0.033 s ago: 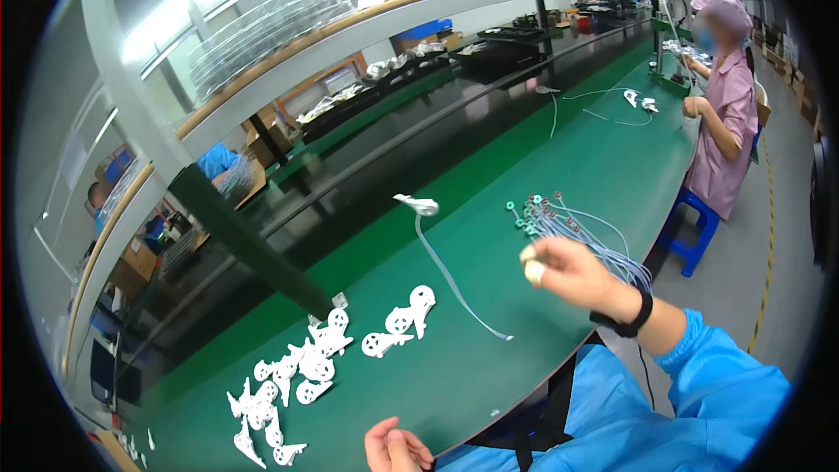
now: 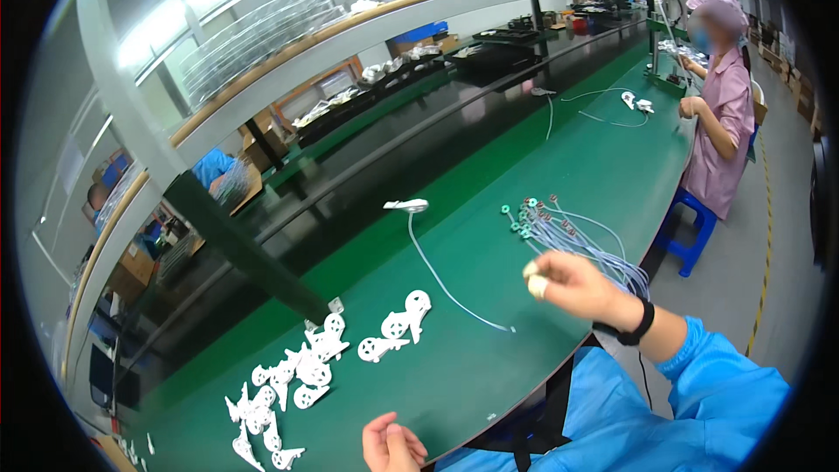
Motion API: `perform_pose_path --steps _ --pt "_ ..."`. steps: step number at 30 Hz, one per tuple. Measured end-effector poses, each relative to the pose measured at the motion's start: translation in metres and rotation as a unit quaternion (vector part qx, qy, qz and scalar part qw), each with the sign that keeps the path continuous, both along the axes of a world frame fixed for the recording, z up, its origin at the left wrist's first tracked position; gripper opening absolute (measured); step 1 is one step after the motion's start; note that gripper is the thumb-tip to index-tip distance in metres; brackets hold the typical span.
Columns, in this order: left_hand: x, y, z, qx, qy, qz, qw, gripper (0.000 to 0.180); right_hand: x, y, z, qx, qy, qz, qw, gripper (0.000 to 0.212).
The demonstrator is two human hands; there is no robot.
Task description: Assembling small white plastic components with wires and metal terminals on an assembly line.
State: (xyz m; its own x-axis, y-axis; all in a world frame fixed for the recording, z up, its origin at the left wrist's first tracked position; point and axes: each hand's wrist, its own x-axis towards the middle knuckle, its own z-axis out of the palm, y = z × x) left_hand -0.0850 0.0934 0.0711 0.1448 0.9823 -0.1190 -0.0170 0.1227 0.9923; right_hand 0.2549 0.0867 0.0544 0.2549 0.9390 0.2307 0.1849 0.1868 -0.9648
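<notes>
My right hand (image 2: 572,287) hovers over the green bench top beside a bundle of grey cables (image 2: 603,258) with small green and brown ends. Pale covers sit on its thumb and index fingertips; the tips are slightly apart and I see nothing between them. At the bench's near edge, my left hand (image 2: 393,444) is loosely curled, thumb apart, holding nothing visible. Farther off lies a white plastic part (image 2: 406,205) with a thin grey cable (image 2: 446,288) trailing toward me. Three white wheel-shaped parts (image 2: 395,325) lie left of that cable. A larger pile of similar white parts (image 2: 301,371) is beyond my left hand.
A dark green post (image 2: 249,249) stands at the bench's far edge, under a long shelf (image 2: 376,22). A co-worker in pink (image 2: 721,114) sits at the far right by a blue stool (image 2: 693,227). More white parts with cables (image 2: 636,103) lie near them.
The white part with the trailing cable has turned slightly, and its cable lies differently. The whole view has shifted a little. My hands keep nearly the same pose.
</notes>
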Motion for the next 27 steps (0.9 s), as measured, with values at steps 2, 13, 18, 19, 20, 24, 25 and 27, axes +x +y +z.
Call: perform_pose_path --steps 2,13,18,19,20,24,25,27 --pt "0.001 0.029 -0.025 0.083 0.069 -0.043 0.993 0.02 -0.002 -0.027 -0.003 -0.049 0.032 0.024 0.998 0.023" --pt "0.046 0.146 -0.048 0.203 0.492 -0.07 0.843 0.042 0.051 -0.11 0.007 -0.165 -0.127 -0.061 0.976 0.025" --pt "0.05 0.15 -0.038 0.167 0.597 -0.085 0.78 0.03 0.075 -0.075 -0.008 -0.103 -0.3 -0.084 0.945 0.022" --pt "0.049 0.149 -0.036 0.155 0.617 -0.106 0.764 0.029 0.078 -0.065 -0.009 -0.102 -0.299 -0.085 0.945 0.022" --pt "0.047 0.145 -0.035 0.151 0.634 -0.127 0.748 0.024 0.083 -0.055 -0.009 -0.102 -0.332 -0.091 0.933 0.021" --pt "0.001 0.147 -0.071 0.357 0.637 -0.155 0.665 0.015 0.094 -0.001 -0.015 -0.127 -0.414 -0.087 0.897 0.02" --pt "0.002 0.14 -0.064 0.357 0.636 -0.156 0.667 0.015 0.102 0.013 -0.015 -0.157 -0.417 -0.093 0.89 0.02" --pt "0.0 0.119 -0.041 0.101 0.524 -0.173 0.828 0.019 0.119 0.031 -0.008 -0.225 -0.408 -0.149 0.872 0.021"
